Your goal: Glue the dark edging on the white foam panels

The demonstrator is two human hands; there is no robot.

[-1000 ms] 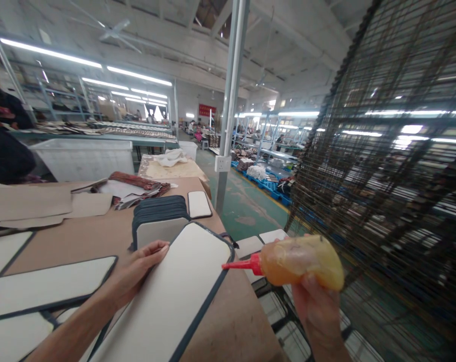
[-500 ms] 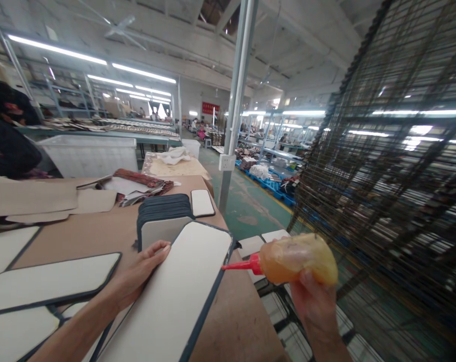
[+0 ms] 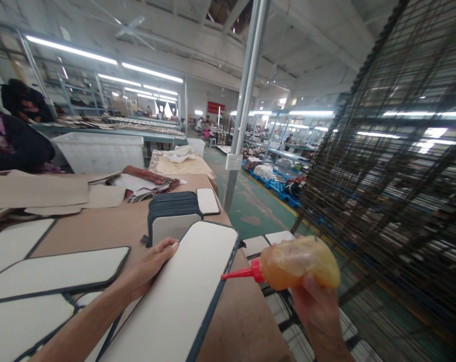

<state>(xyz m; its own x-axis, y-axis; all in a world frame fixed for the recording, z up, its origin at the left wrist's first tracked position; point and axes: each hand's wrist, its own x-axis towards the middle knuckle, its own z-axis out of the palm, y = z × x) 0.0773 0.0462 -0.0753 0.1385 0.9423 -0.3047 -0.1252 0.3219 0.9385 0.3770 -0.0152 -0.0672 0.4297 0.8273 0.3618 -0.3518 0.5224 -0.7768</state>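
Observation:
My right hand (image 3: 316,306) grips an amber glue bottle (image 3: 299,262) with a red nozzle that points left at the right edge of a long white panel with dark trim (image 3: 182,296). That panel lies on the brown table (image 3: 235,322). My left hand (image 3: 148,269) rests on the panel's left edge, fingers curled over it and holding it down. A stack of similar dark-edged panels (image 3: 173,213) stands just beyond my left hand.
More white panels (image 3: 58,271) lie at the left. Cardboard sheets (image 3: 35,191) and fabric scraps (image 3: 147,183) sit at the table's far end. A tall wire rack (image 3: 401,166) stands at the right, a steel post (image 3: 246,100) ahead. A person in dark clothes (image 3: 16,136) is at far left.
The view has shifted slightly, so everything sits a little further right. The bottle's nozzle has dipped a bit toward the panel's edge. Both hands keep their hold.

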